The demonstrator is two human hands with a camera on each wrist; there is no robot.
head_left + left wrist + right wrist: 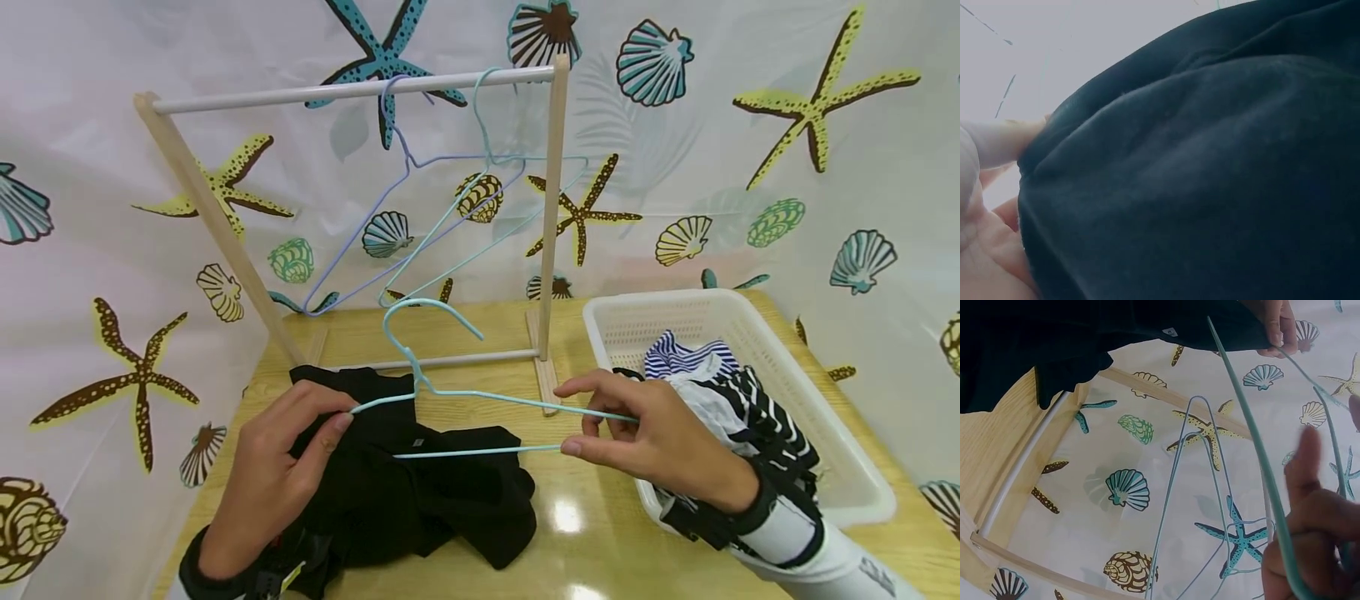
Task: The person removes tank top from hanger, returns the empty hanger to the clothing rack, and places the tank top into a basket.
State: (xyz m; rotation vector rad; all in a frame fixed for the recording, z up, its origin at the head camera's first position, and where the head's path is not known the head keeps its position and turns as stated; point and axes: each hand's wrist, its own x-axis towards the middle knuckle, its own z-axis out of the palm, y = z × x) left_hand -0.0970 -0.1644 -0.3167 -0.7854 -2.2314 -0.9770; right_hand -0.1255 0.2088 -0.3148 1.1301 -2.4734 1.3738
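A light-blue hanger (487,394) is held between my two hands, its hook pointing up. One arm of it runs into a black shirt (450,492) that hangs down over the tabletop, with a small label showing. My left hand (277,467) pinches the shirt's edge together with the hanger's shoulder; in the left wrist view the dark cloth (1179,181) fills most of the picture. At the hanger's other end, my right hand (652,425) grips it with curled fingers. In the right wrist view the hanger's lower bar (1250,425) reaches up to the shirt.
Behind stands a wooden rack (553,217) with a white rail (300,97), on which a purple hanger (360,229) and a mint hanger (442,225) hang. A white basket (862,492) on the right holds striped clothes (757,408). A shell-patterned curtain (712,142) backs the table.
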